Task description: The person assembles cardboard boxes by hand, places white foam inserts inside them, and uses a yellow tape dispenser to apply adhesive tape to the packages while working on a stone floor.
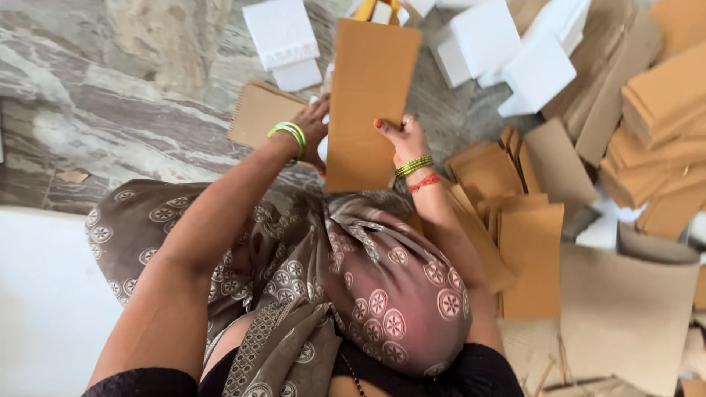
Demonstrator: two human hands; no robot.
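Right hand [403,136] grips brown paper bag [370,88] edge; left hand [312,125] apparently behind.

Grey-and-cream veined marble floor [110,95] in bright, even light, a plain white surface [44,309] at the lower left

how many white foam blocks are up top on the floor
About 5 white foam blocks: two stacked upper left, three clustered upper right. More may be hidden beyond the brown card and frame edge.

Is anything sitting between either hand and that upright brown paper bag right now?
Nothing visible. The right hand already grips the brown paper bag at its right edge, and the left hand touches its left edge, partly behind it.
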